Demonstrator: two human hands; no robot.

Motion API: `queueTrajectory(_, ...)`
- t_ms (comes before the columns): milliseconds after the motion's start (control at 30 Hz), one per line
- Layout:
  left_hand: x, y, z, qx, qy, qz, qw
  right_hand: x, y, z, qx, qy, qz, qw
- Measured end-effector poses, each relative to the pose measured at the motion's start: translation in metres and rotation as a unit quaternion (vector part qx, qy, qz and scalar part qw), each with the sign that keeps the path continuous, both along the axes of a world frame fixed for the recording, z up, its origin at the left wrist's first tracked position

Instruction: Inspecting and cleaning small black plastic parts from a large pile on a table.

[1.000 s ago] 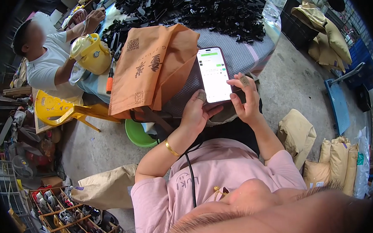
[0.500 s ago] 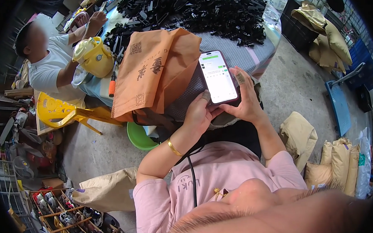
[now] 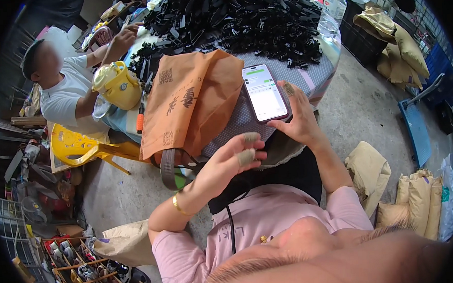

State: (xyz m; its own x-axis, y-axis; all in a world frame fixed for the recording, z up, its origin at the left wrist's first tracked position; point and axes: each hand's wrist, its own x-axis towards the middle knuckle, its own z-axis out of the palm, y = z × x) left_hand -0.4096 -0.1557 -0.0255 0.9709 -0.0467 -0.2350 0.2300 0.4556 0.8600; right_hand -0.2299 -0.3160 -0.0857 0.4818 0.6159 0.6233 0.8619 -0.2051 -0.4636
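Note:
A smartphone (image 3: pixel 266 95) with a lit, mostly white screen rests at the table's near edge. My right hand (image 3: pixel 298 117) grips it along its right side and lower corner, the thumb under the bottom edge. Apart from the phone, my left hand (image 3: pixel 238 156) hovers below and left of it, fingers loosely bent and apart, holding nothing. Tan bandages wrap fingers on both hands. Left of the phone an orange fabric bag (image 3: pixel 193 99) lies on the table, its brown strap (image 3: pixel 169 168) hanging over the edge near my left wrist.
Many small black parts (image 3: pixel 229 22) are heaped on the cloth-covered table (image 3: pixel 313 79). A yellow jug (image 3: pixel 119 86) and an orange-handled screwdriver (image 3: pixel 140 121) lie left of the bag. A co-worker (image 3: pixel 68 94) sits at the left by a yellow chair (image 3: pixel 74 145). Paper sacks (image 3: pixel 419 197) stand at the right.
My left hand has let go of the phone and moved down and left. My right hand keeps hold of the phone. The co-worker's raised hand has shifted slightly.

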Motion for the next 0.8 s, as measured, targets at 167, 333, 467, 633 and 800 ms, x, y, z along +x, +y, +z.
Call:
queueTrajectory(167,-0.037,0.03,0.083,0.216,-0.155,-0.299,0.916,0.028,-0.003,0.003,0.049,0.028,0.079,0.995)
queueTrajectory(333,-0.075,0.085,0.128,0.273,-0.445,-0.331,0.786,0.056,0.003,-0.001,0.091,0.081,0.094,0.988)
queueTrajectory(467,-0.103,0.114,0.107,0.129,-0.439,0.439,0.773,0.066,0.016,0.005,0.081,0.101,0.124,0.984)
queueTrajectory(633,0.001,0.142,0.131,0.5,-0.108,0.16,0.844,0.074,0.023,-0.002,0.06,0.118,0.126,0.983)
queueTrajectory(800,0.114,0.124,0.11,0.689,-0.121,0.011,0.715,0.071,0.022,0.003,0.072,0.193,0.144,0.968)
